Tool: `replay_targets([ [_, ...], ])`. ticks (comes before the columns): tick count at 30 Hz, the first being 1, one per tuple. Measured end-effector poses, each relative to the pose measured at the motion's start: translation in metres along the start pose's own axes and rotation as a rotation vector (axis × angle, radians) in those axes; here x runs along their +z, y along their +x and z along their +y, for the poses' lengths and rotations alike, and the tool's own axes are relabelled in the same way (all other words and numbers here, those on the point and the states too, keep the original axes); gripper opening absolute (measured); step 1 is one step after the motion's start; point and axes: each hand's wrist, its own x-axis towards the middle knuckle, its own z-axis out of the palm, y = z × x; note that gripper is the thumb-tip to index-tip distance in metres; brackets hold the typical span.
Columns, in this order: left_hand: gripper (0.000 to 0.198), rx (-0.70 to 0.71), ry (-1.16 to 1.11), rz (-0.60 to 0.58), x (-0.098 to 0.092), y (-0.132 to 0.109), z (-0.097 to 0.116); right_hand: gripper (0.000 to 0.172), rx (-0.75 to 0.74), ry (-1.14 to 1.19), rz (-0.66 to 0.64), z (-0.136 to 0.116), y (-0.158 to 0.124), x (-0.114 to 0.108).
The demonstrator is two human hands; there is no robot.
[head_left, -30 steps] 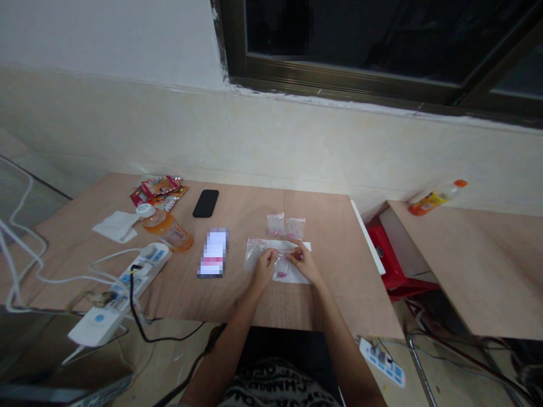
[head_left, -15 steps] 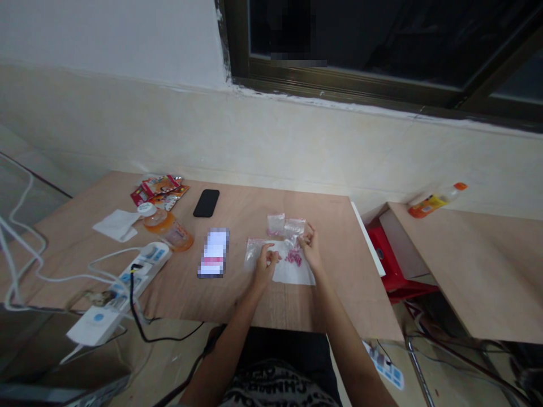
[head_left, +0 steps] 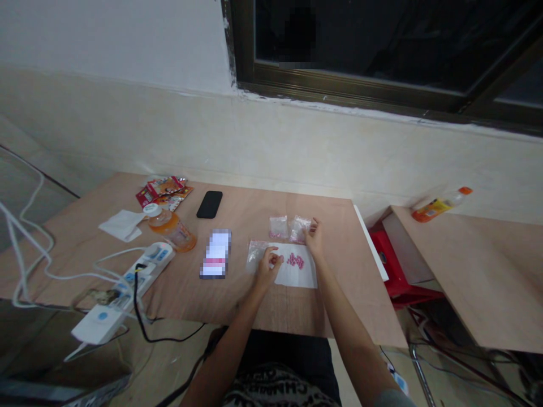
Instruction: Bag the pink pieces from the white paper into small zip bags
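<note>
My right hand [head_left: 314, 239] pinches the right edge of a small clear zip bag [head_left: 299, 229] with pink bits in it. A second small zip bag [head_left: 278, 226] lies just left of that one, with some pink at its bottom. My left hand [head_left: 268, 267] hovers over the left part of a white paper sheet [head_left: 297, 279], its fingers curved and thumb apart from the forefinger. Between the hands, a loose pile of small pink beads [head_left: 296, 260] rests on the paper. Partly behind my left hand is a larger clear zip bag [head_left: 255, 255].
Left of the paper are a lit phone [head_left: 216, 254], a black phone [head_left: 209, 204], an orange drink bottle [head_left: 172, 229], snack packets [head_left: 164, 191], tissue [head_left: 122, 225] and a power strip [head_left: 123, 294] with cables. Rightward stand a red stool [head_left: 388, 265] and another table [head_left: 487, 271] holding a bottle [head_left: 441, 206].
My right hand has moved slightly back with the small zip bag, which now lies farther from the bead pile. More of the beads show. My left hand has hardly moved.
</note>
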Motion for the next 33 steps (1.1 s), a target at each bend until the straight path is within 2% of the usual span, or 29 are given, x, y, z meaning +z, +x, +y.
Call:
replay_targets([
  [3,0.029,0.021,0.008,-0.007,0.000,0.000,0.001,0.056,-0.001,-0.011,0.072,0.001,-0.019,-0.012],
  [7,0.023,0.049,0.030,-0.024,-0.001,0.001,-0.002,0.039,0.092,0.093,0.030,0.004,-0.058,-0.030],
  [11,0.018,0.076,0.093,-0.073,0.000,0.001,-0.006,0.036,0.148,0.118,0.103,0.004,-0.086,-0.044],
  [15,0.014,0.156,0.191,-0.145,0.003,-0.004,-0.005,0.035,0.177,0.133,0.165,0.004,-0.091,-0.048],
  [20,0.010,0.375,0.459,-0.262,0.006,-0.017,0.007,0.038,0.166,0.110,0.108,0.005,-0.089,-0.046],
  [21,0.010,0.402,0.507,-0.248,0.006,-0.019,0.010,0.039,0.166,0.102,0.101,0.005,-0.089,-0.046],
  [23,0.012,0.407,0.580,-0.137,0.002,-0.019,0.016,0.040,0.175,0.098,0.102,0.005,-0.089,-0.046],
  [26,0.019,0.313,0.675,0.145,-0.010,-0.012,0.022,0.041,0.197,0.112,0.116,0.005,-0.089,-0.046],
  [28,0.029,0.219,0.766,0.281,-0.019,-0.005,0.025,0.039,0.206,0.123,0.119,0.005,-0.089,-0.046],
  [30,0.043,0.112,0.888,0.360,-0.025,0.002,0.026,0.037,0.209,0.123,0.120,0.005,-0.089,-0.046],
  [33,0.059,-0.001,1.016,0.385,-0.029,0.009,0.026,0.035,0.202,0.106,0.118,0.005,-0.089,-0.046],
])
